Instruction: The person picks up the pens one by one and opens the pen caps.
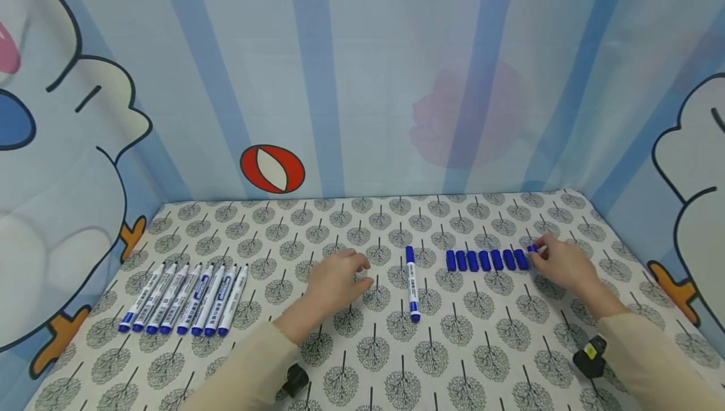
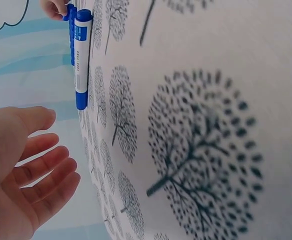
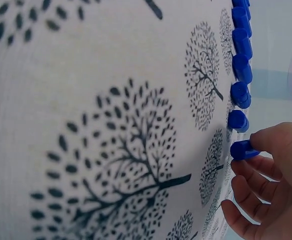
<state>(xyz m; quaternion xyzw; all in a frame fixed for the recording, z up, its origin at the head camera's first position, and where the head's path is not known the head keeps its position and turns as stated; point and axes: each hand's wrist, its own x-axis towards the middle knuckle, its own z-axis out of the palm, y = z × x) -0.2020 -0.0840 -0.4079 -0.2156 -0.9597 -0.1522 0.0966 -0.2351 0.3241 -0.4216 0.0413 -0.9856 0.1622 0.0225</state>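
My right hand [image 1: 561, 263] pinches a blue marker cap [image 3: 243, 150] between thumb and forefinger at the right end of a row of several blue caps [image 1: 484, 260]. In the right wrist view those caps line up beyond the pinched one. A capped whiteboard marker [image 1: 412, 285] with a white barrel lies between my two hands, its cap pointing to the back. My left hand [image 1: 338, 277] is to the left of that marker, holding nothing, its fingers loosely bent and spread apart in the left wrist view.
Several uncapped white markers [image 1: 189, 301] lie side by side at the left, tips pointing to the back. A tree-patterned cloth [image 1: 402, 348] covers the table. Behind it hangs a striped blue curtain [image 1: 374, 84] with cartoon prints.
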